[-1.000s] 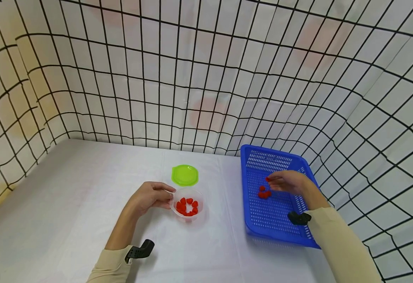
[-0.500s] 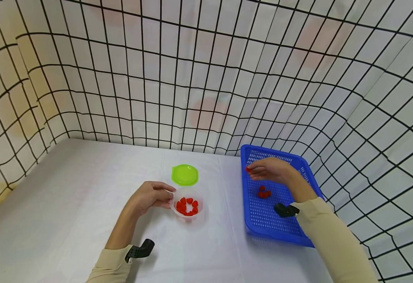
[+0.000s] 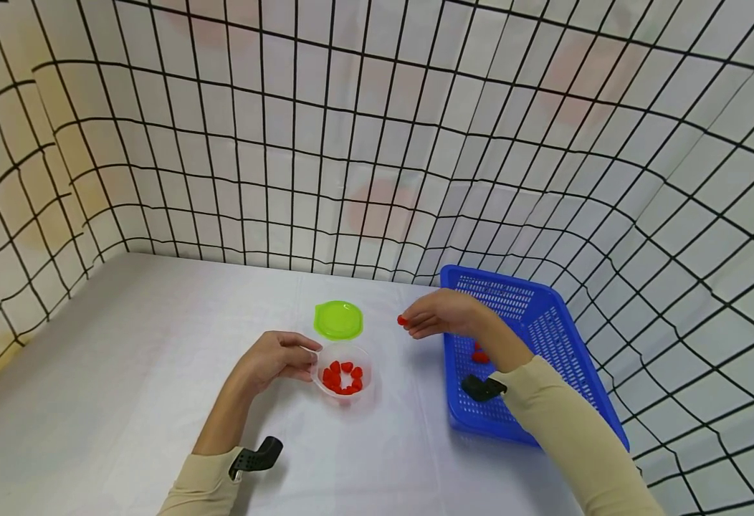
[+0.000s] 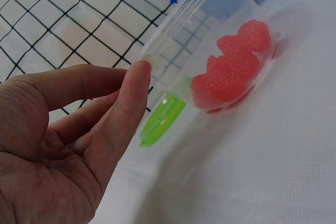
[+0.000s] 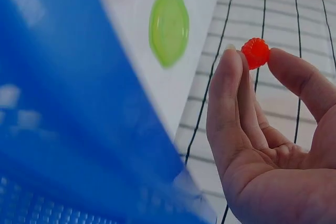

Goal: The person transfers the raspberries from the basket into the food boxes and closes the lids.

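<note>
My left hand (image 3: pixel 280 358) pinches the rim of a clear round plastic bowl (image 4: pixel 173 40) that stands on the white table. Several red raspberries (image 4: pixel 231 69) lie in its bottom. Between thumb and fingertips, my right hand (image 3: pixel 444 313) pinches one red raspberry (image 5: pixel 255 53), held over the table just left of the blue basket (image 3: pixel 449 387). More raspberries (image 3: pixel 479 356) lie on the basket floor, partly hidden by the right forearm. Behind the bowl, a bright green lid (image 3: pixel 338 319) lies flat.
Black wire mesh (image 3: pixel 351 143) backed by white cloth rises behind the table and along both sides. The basket's slotted walls stand up from the table at the right. White cloth (image 3: pixel 125 358) covers the tabletop.
The right hand has moved left with a raspberry, from inside the basket across its left rim to above the table. The left hand and the bowl have stayed put.
</note>
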Motion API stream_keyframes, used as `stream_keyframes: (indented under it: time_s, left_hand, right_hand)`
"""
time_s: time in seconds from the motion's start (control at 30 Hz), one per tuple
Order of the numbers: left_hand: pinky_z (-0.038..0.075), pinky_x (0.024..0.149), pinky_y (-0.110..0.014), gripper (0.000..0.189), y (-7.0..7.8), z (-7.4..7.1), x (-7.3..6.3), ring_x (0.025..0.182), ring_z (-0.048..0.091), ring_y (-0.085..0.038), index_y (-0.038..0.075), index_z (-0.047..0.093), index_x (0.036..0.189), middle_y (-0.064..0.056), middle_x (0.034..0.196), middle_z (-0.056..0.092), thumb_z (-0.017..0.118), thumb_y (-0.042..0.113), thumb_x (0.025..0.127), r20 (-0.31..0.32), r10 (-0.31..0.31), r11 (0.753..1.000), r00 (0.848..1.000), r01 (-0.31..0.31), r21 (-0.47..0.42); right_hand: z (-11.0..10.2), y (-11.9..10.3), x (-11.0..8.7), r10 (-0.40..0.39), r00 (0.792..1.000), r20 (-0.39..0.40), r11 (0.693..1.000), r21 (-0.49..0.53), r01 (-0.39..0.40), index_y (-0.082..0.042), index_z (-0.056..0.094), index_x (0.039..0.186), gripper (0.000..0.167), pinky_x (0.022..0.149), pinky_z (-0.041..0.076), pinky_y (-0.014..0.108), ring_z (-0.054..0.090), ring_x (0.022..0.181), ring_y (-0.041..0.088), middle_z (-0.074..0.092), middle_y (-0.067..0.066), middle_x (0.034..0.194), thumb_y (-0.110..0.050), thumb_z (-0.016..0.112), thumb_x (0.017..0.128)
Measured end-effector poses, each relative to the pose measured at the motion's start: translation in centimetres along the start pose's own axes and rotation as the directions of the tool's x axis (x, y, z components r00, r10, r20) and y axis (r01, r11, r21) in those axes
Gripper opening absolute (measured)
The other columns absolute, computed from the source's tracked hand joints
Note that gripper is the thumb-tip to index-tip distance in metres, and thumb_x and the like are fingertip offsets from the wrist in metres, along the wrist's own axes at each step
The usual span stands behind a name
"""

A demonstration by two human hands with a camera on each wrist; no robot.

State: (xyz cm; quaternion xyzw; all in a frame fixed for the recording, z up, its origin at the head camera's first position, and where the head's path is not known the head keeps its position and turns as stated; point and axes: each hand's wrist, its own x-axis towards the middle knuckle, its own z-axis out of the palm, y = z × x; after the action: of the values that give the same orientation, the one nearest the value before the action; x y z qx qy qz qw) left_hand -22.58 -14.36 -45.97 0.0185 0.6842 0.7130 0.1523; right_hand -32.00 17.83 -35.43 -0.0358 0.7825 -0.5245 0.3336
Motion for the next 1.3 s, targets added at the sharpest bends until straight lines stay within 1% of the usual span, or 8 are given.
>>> stream_keyframes:
  time_s: [0.13,0.27,0.47,0.57,0.73,0.93,1.17,1.3]
  left_hand:
    - [0.065,0.071,-0.033,0.033,0.0,0.0,0.0,0.075,0.069,-0.017,-0.015,0.064,0.120,-0.010,0.088,0.072,0.063,0.003,0.093,-0.001,-0.002,1.000,1.000,0.002,-0.002]
    - [0.065,0.071,-0.033,0.033,0.0,0.0,0.0,0.075,0.069,-0.017,-0.015,0.064,0.121,-0.010,0.088,0.072,0.063,0.003,0.093,-0.002,-0.001,1.000,1.000,0.001,-0.004]
    - [0.065,0.071,-0.033,0.032,0.0,0.0,0.0,0.076,0.069,-0.017,-0.015,0.064,0.120,-0.010,0.088,0.072,0.063,0.003,0.093,-0.005,-0.003,1.000,1.000,0.003,-0.006]
    - [0.065,0.071,-0.034,0.033,0.0,0.0,0.0,0.076,0.069,-0.017,-0.015,0.064,0.120,-0.010,0.089,0.072,0.063,0.003,0.093,-0.006,-0.003,1.000,1.000,0.003,-0.005]
    - [0.065,0.072,-0.034,0.033,0.1,0.1,0.0,0.077,0.069,-0.018,-0.014,0.064,0.121,-0.010,0.089,0.072,0.062,0.004,0.093,-0.010,-0.004,1.000,1.000,0.004,0.004]
    - [0.065,0.072,-0.034,0.032,0.1,0.1,0.0,0.077,0.069,-0.018,-0.014,0.065,0.120,-0.011,0.091,0.072,0.062,0.004,0.093,-0.011,-0.005,1.000,1.000,0.005,0.009]
    - [0.065,0.072,-0.034,0.032,-0.1,0.0,0.1,0.077,0.069,-0.018,-0.014,0.065,0.120,-0.012,0.091,0.073,0.063,0.004,0.093,-0.005,-0.010,1.000,1.000,0.010,0.010]
    - [0.065,0.072,-0.034,0.032,0.1,0.0,0.1,0.077,0.070,-0.018,-0.013,0.065,0.121,-0.011,0.091,0.073,0.063,0.005,0.094,-0.006,-0.011,1.000,1.000,0.011,0.013]
  right_hand:
    - [1.8,-0.3,0.8,0.009,0.999,0.045,1.000,-0.011,-0.008,0.006,0.073,0.112,0.026,0.085,0.063,0.036,0.075,0.085,0.023,0.075,0.013,0.099,-0.013,0.070,0.094]
    - [3.6,-0.4,1.4,0.027,0.997,0.077,0.998,-0.050,-0.023,0.004,0.073,0.110,0.025,0.085,0.064,0.036,0.075,0.084,0.023,0.075,0.017,0.103,-0.014,0.071,0.094]
    - [5.4,-0.6,1.8,0.044,0.993,0.109,0.995,-0.090,-0.034,0.003,0.075,0.109,0.023,0.084,0.064,0.035,0.074,0.096,0.034,0.075,0.021,0.107,-0.013,0.072,0.093]
    - [6.0,-0.6,1.9,0.054,0.990,0.128,0.994,-0.105,-0.041,0.004,0.075,0.108,0.022,0.083,0.064,0.035,0.073,0.099,0.036,0.075,0.020,0.106,-0.012,0.073,0.092]
    - [6.9,-0.6,2.1,0.063,0.989,0.136,0.988,-0.149,-0.042,0.003,0.075,0.107,0.023,0.082,0.064,0.034,0.074,0.095,0.032,0.075,0.018,0.103,-0.014,0.073,0.092]
    - [7.7,-0.3,2.5,0.072,0.987,0.147,0.985,-0.169,-0.046,0.001,0.076,0.108,0.024,0.083,0.064,0.033,0.069,0.108,0.041,0.075,0.016,0.103,-0.016,0.073,0.092]
    - [8.2,0.1,2.8,0.071,0.985,0.160,0.983,-0.177,-0.043,0.001,0.075,0.109,0.024,0.087,0.063,0.034,0.067,0.112,0.043,0.071,0.025,0.117,-0.015,0.073,0.091]
    - [8.4,0.2,2.8,0.065,0.985,0.157,0.982,-0.184,-0.035,0.002,0.075,0.109,0.024,0.086,0.063,0.033,0.067,0.112,0.043,0.074,0.020,0.109,-0.015,0.072,0.092]
